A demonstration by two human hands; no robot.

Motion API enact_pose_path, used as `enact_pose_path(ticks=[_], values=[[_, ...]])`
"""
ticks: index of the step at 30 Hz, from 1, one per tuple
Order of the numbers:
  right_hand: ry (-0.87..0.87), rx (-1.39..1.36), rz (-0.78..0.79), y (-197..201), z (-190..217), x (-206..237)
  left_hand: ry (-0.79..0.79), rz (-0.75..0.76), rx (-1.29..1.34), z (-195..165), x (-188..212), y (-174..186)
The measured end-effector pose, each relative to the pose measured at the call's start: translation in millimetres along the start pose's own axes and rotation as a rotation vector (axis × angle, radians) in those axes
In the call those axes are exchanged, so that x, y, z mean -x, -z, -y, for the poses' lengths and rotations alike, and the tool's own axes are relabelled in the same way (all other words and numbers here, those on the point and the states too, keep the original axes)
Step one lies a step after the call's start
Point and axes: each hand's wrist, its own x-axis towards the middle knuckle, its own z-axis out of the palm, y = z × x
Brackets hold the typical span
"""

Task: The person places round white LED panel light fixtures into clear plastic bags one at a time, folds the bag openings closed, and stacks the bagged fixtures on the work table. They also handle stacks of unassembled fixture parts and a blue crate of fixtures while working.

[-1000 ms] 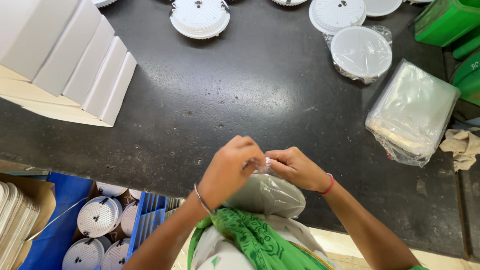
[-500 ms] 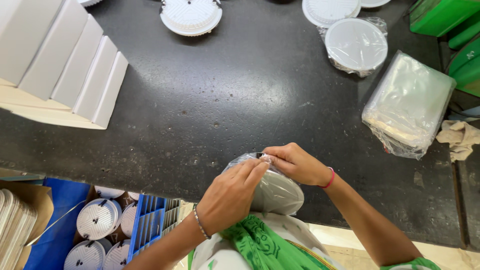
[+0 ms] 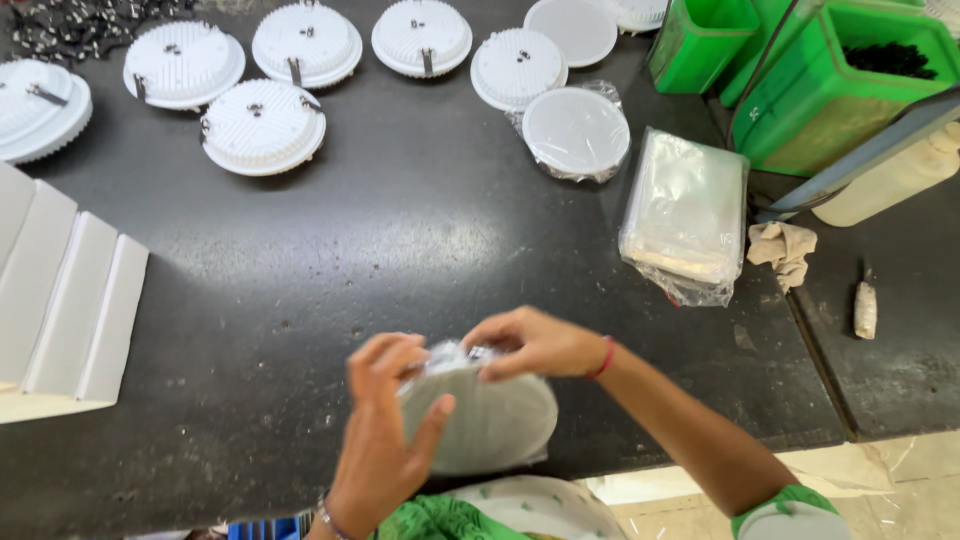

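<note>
In the head view, low in the middle of the frame, you hold a round white ribbed light fitting point(image 3: 487, 420) wrapped in a clear plastic bag, just above the near edge of the dark tabletop point(image 3: 430, 250). Your left hand point(image 3: 385, 425) has its grip closed on the fitting's left rim, thumb across the ribbed face and fingers curled over the top edge. Your right hand point(image 3: 535, 343) comes in from the right with a red band at the wrist, and its grip is pinched shut on the bunched bag at the top of the fitting, touching your left fingertips. Across the upper part of the frame lie more white round fittings point(image 3: 263, 127) in loose rows, and one bagged fitting point(image 3: 575, 132) sits upper centre-right. Just right of it rests a stack of clear plastic bags point(image 3: 685, 215), with a crumpled cloth point(image 3: 782, 250) beside it. Green bins point(image 3: 835, 85) stand in the upper right corner. At the left edge lean folded white cartons point(image 3: 65, 300).
</note>
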Motion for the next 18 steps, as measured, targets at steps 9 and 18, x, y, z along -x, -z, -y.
enact_pose_path(ticks=[9, 18], values=[[0.374, 0.758, -0.936, 187.0, -8.2, -20.8, 0.298, -0.310, 0.064, 70.4, 26.1, 26.6], [0.235, 1.401, -1.134, 244.3, -90.5, -105.3, 0.457, -0.337, -0.059, 113.8, 48.9, 28.1]])
